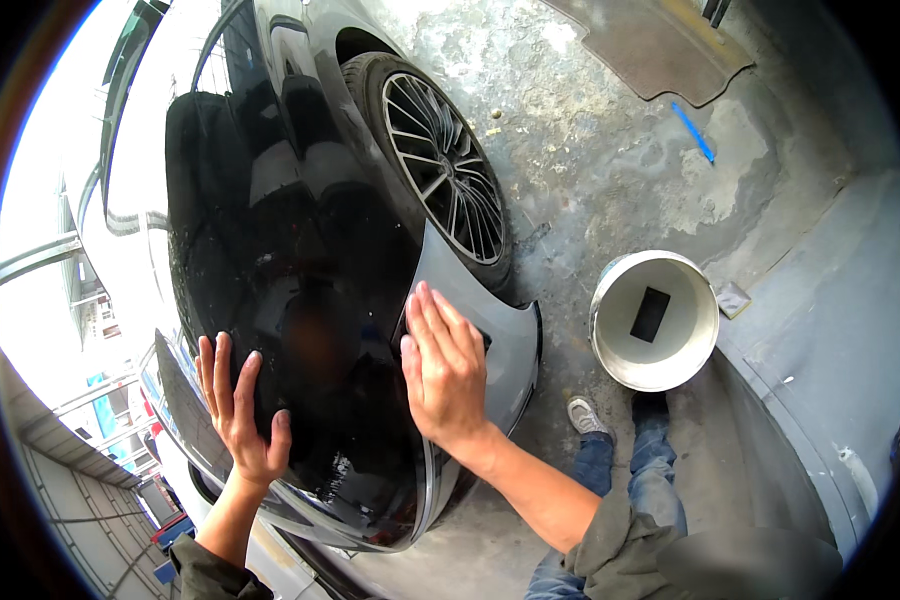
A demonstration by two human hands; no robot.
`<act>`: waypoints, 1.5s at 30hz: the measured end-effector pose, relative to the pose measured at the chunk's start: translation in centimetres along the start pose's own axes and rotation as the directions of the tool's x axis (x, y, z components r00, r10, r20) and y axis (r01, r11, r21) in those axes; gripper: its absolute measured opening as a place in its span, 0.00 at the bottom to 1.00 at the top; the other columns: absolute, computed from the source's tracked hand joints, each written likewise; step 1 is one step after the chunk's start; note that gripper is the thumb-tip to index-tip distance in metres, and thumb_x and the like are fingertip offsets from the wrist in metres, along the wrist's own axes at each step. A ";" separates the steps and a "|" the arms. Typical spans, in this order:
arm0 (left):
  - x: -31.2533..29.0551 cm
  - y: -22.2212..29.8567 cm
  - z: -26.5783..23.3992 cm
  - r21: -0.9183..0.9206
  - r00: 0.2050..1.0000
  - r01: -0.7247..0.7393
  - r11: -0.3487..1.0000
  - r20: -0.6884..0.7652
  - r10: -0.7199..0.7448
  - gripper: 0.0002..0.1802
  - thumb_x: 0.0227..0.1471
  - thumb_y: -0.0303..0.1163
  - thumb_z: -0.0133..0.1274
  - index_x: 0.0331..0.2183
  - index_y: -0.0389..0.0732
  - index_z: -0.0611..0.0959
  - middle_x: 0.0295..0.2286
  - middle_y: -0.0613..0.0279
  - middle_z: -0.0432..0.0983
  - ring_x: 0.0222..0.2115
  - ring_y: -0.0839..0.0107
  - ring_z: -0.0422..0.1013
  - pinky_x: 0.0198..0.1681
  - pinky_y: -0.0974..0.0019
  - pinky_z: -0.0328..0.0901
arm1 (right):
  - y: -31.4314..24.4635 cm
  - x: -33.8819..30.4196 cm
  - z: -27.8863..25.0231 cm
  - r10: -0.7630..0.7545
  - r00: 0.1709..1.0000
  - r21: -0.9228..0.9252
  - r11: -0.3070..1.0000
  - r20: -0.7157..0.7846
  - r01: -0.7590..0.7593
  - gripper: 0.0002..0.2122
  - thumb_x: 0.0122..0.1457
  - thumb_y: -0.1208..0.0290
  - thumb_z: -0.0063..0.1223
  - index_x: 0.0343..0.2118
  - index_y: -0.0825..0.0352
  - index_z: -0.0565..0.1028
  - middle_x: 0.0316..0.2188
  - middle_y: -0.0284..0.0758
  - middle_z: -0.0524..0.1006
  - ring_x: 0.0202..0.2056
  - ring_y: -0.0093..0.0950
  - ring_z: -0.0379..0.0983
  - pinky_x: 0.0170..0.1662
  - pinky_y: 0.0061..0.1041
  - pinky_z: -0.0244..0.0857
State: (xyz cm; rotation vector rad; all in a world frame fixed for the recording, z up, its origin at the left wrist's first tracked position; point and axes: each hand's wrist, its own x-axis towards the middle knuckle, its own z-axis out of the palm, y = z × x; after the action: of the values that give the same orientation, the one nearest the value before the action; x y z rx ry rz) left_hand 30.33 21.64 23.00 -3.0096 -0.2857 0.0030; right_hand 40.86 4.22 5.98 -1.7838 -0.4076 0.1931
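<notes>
Both of my hands are at the corner of a car with a glossy black body panel (260, 220). My left hand (240, 425) has its fingers spread and its palm toward the black surface. It holds nothing; whether the whole palm touches the panel, I cannot tell. At the seam between the black panel and a dull grey panel (510, 345), my right hand (445, 375) lies with fingers stretched out close together. Nothing shows in it, though what is under its palm is hidden. Pale specks and a whitish smear (335, 475) mark the black paint.
Beyond the grey panel is a multi-spoke wheel (445, 170). A white bucket (705, 355) with a dark rectangular block (650, 314) inside stands at the right, by my feet. A blue strip (692, 133) and a brown mat (660, 45) lie on the stained concrete floor (570, 150).
</notes>
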 end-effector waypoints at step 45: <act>-0.1 -0.1 0.1 0.040 1.000 -0.028 0.999 0.014 0.028 0.35 0.56 0.45 0.47 0.62 0.40 0.73 0.67 0.41 0.55 0.70 0.38 0.43 0.70 0.36 0.37 | 4.9 -2.8 -0.3 -0.122 0.987 0.293 0.952 0.100 0.088 0.22 0.68 0.71 0.47 0.64 0.69 0.69 0.67 0.42 0.65 0.70 0.41 0.57 0.71 0.43 0.50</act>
State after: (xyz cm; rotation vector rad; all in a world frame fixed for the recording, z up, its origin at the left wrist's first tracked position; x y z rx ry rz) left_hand 30.19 21.76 22.87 -2.9749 -0.2416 0.0317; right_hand 39.22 1.88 1.07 -1.4641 -0.5299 0.2690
